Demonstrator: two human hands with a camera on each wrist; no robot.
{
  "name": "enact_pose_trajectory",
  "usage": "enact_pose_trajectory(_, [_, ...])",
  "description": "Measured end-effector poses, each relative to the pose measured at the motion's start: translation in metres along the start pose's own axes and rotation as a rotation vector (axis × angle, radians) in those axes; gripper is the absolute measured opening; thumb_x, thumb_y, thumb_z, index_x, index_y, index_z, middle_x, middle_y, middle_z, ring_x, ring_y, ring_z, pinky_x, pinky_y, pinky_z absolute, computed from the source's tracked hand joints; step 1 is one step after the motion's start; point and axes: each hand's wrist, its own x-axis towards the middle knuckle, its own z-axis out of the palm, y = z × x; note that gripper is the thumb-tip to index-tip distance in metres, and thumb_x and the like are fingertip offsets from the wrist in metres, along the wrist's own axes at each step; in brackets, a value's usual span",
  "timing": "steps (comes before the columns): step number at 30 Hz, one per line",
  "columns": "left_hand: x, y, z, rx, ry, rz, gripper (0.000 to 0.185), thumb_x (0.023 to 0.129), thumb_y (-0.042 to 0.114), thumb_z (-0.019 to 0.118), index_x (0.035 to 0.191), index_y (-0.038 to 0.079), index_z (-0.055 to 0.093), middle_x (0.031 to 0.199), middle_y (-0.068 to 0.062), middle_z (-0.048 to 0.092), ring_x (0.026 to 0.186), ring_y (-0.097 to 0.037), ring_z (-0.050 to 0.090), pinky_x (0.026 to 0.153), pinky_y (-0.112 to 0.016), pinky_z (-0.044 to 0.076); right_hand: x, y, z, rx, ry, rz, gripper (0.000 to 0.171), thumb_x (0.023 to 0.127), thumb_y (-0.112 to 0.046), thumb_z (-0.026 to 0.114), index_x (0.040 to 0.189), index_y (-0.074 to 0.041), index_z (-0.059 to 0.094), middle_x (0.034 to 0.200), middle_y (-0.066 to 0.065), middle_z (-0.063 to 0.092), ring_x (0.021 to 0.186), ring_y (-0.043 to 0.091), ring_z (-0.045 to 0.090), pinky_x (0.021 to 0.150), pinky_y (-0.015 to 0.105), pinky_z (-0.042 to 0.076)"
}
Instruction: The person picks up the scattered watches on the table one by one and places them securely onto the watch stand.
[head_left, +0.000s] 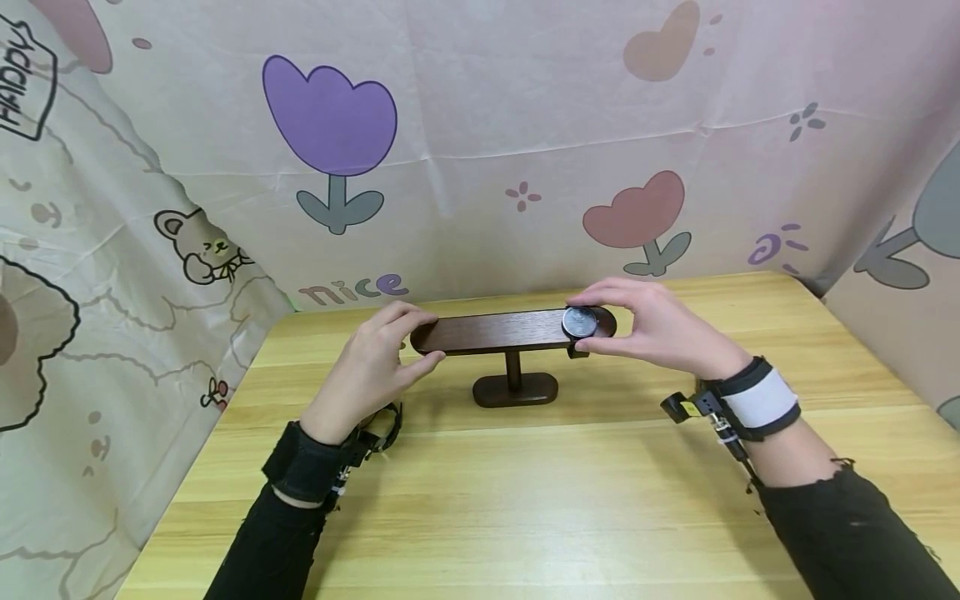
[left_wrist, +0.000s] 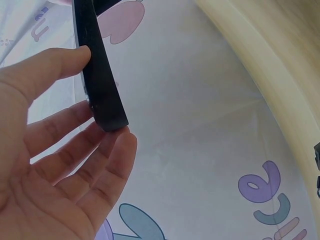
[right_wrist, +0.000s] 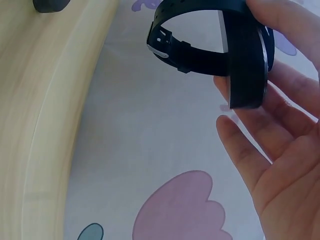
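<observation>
A dark brown wooden watch stand [head_left: 495,332], a long bar on a short post with an oval base [head_left: 515,390], stands upright on the table. Near the bar's right end sits a wristwatch [head_left: 580,322] with a round face; its black strap [right_wrist: 200,59] loops around the bar and looks buckled. My left hand [head_left: 373,364] pinches the bar's left end between thumb and fingers, also seen in the left wrist view around the dark bar [left_wrist: 102,85]. With thumb below and fingers above, my right hand [head_left: 656,327] pinches the watch at the bar. Its fingertips are partly hidden behind the bar.
The stand is on a light wood-grain table [head_left: 525,500], near its back edge. Behind it and at the sides hangs a pale cloth [head_left: 480,125] printed with flowers, hearts and bears. Both wrists wear black camera straps [head_left: 759,398].
</observation>
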Motion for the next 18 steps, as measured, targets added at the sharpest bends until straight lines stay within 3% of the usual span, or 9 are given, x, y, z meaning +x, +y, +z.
enact_pose_trajectory(11, [0.0, -0.001, 0.0, 0.006, 0.007, 0.02, 0.044, 0.09, 0.019, 0.088, 0.128, 0.001, 0.074, 0.119, -0.013, 0.071, 0.098, -0.026, 0.07, 0.08, -0.04, 0.06, 0.012, -0.007, 0.007, 0.011, -0.047, 0.0, 0.05, 0.085, -0.026, 0.093, 0.132, -0.015, 0.077, 0.125, 0.0, 0.076, 0.101, 0.011, 0.067, 0.082, 0.026, 0.055])
enact_pose_trajectory(18, [0.0, 0.0, 0.0, 0.002, 0.013, 0.027, 0.044, 0.09, 0.019, 0.089, 0.127, 0.0, 0.074, 0.119, -0.013, 0.071, 0.097, -0.025, 0.069, 0.079, -0.039, 0.061, 0.019, -0.012, 0.011, 0.023, -0.069, -0.017, 0.051, 0.085, -0.028, 0.093, 0.131, -0.013, 0.077, 0.124, 0.0, 0.076, 0.097, 0.01, 0.066, 0.079, 0.027, 0.054])
